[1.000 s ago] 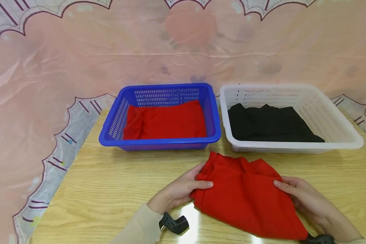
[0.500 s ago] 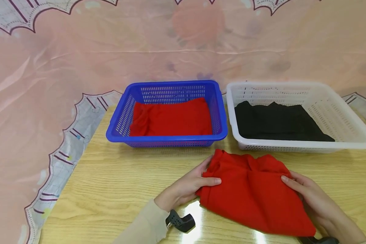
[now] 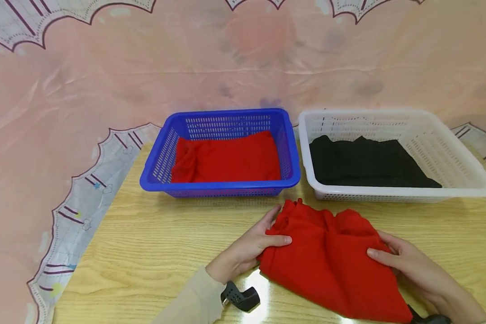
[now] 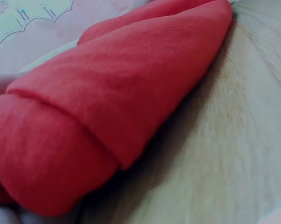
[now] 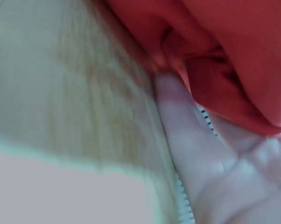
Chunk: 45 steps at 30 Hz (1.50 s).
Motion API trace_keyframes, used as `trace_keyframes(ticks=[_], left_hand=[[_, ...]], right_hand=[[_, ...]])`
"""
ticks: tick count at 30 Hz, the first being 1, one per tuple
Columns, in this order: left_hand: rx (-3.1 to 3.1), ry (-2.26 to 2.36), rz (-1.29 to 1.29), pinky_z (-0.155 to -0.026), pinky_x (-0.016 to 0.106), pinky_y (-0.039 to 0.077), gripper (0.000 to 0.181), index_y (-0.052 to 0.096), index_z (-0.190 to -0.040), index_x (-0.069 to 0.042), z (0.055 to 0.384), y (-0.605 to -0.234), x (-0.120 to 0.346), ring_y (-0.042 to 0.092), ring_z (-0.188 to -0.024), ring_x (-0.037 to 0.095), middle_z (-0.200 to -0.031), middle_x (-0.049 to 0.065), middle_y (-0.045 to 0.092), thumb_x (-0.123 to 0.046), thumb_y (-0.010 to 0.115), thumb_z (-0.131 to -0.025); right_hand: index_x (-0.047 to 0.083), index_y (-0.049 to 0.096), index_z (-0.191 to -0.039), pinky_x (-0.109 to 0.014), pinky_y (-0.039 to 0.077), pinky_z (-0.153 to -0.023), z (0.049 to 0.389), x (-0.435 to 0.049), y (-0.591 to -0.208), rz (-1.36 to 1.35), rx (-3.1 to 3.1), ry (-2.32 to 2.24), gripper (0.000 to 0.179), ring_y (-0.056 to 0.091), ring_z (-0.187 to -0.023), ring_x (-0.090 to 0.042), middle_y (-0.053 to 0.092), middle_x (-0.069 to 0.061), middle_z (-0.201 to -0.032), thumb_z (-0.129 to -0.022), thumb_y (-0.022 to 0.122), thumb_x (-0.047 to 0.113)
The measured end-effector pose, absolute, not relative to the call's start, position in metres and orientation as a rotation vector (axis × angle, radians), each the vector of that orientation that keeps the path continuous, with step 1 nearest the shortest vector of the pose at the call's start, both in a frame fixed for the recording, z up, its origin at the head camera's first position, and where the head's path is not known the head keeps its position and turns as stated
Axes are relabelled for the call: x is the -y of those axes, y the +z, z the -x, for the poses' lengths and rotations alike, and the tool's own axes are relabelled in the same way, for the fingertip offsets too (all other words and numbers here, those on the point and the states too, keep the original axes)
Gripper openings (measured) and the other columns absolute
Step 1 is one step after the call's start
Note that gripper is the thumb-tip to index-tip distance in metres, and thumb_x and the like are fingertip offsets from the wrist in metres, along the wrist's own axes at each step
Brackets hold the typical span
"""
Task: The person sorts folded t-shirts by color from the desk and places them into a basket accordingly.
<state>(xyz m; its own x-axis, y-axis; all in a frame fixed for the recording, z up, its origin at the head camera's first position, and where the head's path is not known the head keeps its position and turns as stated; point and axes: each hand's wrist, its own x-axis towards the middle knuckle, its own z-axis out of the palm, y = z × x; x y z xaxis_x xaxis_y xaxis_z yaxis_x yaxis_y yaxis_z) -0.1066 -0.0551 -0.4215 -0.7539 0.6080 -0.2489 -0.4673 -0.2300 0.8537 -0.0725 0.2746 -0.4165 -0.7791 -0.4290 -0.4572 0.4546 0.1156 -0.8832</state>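
Note:
A folded red cloth lies tilted between both hands in front of the baskets. My left hand grips its left edge, thumb on top and fingers underneath. At the right edge, my right hand pinches the fabric, with its thumb on the upper face. The top edge of the cloth is bunched into ridges. In the left wrist view the cloth shows a folded layer, raised at its edge above the wood. Fingers of the right hand reach under loose folds in the right wrist view.
A blue basket holding a folded red cloth stands at the back. Close to its right is a white basket with a folded black cloth. Behind them hangs a pink patterned curtain. The table is light wood.
My right thumb has slid a little down and left on the red cloth, whose top edge is slightly more bunched. The left hand keeps its grip. The head view has shifted slightly.

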Motion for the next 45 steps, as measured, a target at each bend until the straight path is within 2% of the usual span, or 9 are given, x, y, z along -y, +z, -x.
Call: trace_keyframes(ticks=[2,4,7,13,16,20,30,37,45], left_hand=[[-1.325,2.013,-0.175,-0.083,0.04,0.046,0.072,0.024,-0.14,-0.023,0.106,-0.422,0.056,0.049,-0.11,0.025,-0.13,0.007,0.044,-0.008,0.062,-0.082],[-1.306,1.99,-0.18,-0.082,0.04,0.047,0.062,0.032,-0.136,-0.018,0.105,-0.421,0.058,0.052,-0.108,0.026,-0.125,0.01,0.049,-0.008,0.062,-0.082],[-1.295,1.958,-0.187,-0.08,0.041,0.048,0.054,0.038,-0.132,-0.014,0.104,-0.421,0.06,0.055,-0.103,0.026,-0.12,0.013,0.052,-0.009,0.061,-0.083],[-1.314,1.951,-0.196,-0.079,0.042,0.048,0.054,0.039,-0.132,-0.016,0.104,-0.419,0.062,0.056,-0.101,0.027,-0.119,0.013,0.053,-0.01,0.061,-0.083],[-1.327,1.948,-0.193,-0.078,0.042,0.048,0.054,0.041,-0.131,-0.017,0.103,-0.419,0.064,0.057,-0.101,0.027,-0.119,0.013,0.054,-0.011,0.062,-0.082],[-1.345,1.944,-0.194,-0.078,0.042,0.048,0.052,0.043,-0.13,-0.018,0.103,-0.418,0.065,0.057,-0.1,0.026,-0.119,0.012,0.054,-0.011,0.063,-0.082],[-1.344,1.927,-0.235,-0.08,0.041,0.048,0.052,0.043,-0.131,-0.018,0.101,-0.417,0.069,0.056,-0.102,0.025,-0.121,0.011,0.053,-0.011,0.062,-0.083],[-1.322,1.907,-0.27,-0.081,0.041,0.047,0.052,0.041,-0.133,-0.018,0.1,-0.416,0.07,0.055,-0.104,0.025,-0.122,0.01,0.053,-0.011,0.059,-0.085],[-1.326,1.913,-0.249,-0.081,0.04,0.047,0.051,0.041,-0.132,-0.019,0.099,-0.414,0.072,0.056,-0.103,0.024,-0.12,0.011,0.054,-0.013,0.059,-0.085]], right_hand=[[0.005,0.013,-0.141,-0.038,0.044,-0.086,0.07,-0.273,-0.416,0.024,-1.796,-1.671,0.062,0.048,-0.106,-0.023,0.043,-0.009,-0.126,-0.091,0.048,0.015],[0.007,0.006,-0.142,-0.038,0.043,-0.087,0.067,-0.271,-0.415,0.074,-1.805,-1.634,0.068,0.046,-0.109,-0.023,0.037,-0.012,-0.131,-0.09,0.05,0.013],[0.01,0.007,-0.142,-0.037,0.042,-0.088,0.065,-0.267,-0.414,0.14,-1.802,-1.623,0.068,0.045,-0.111,-0.022,0.034,-0.014,-0.133,-0.089,0.051,0.011],[0.014,0.007,-0.143,-0.034,0.041,-0.089,0.064,-0.265,-0.411,0.153,-1.789,-1.618,0.066,0.043,-0.114,-0.017,0.029,-0.011,-0.137,-0.091,0.048,0.012],[0.014,0.005,-0.143,-0.037,0.041,-0.09,0.065,-0.263,-0.41,0.14,-1.757,-1.607,0.066,0.041,-0.115,-0.022,0.025,-0.013,-0.138,-0.092,0.047,0.013],[0.009,0.006,-0.142,-0.042,0.041,-0.088,0.066,-0.26,-0.409,0.152,-1.738,-1.577,0.065,0.039,-0.114,-0.03,0.027,-0.017,-0.135,-0.092,0.047,0.015],[0.008,0.011,-0.142,-0.037,0.041,-0.089,0.066,-0.257,-0.407,0.214,-1.779,-1.564,0.062,0.04,-0.115,-0.027,0.029,-0.016,-0.137,-0.092,0.047,0.014],[0.007,0.013,-0.141,-0.032,0.043,-0.088,0.065,-0.256,-0.406,0.244,-1.822,-1.549,0.061,0.044,-0.111,-0.019,0.03,-0.016,-0.136,-0.092,0.048,0.014],[0.008,0.017,-0.139,-0.037,0.043,-0.087,0.066,-0.257,-0.406,0.22,-1.841,-1.59,0.056,0.046,-0.109,-0.022,0.034,-0.016,-0.132,-0.092,0.047,0.014]])
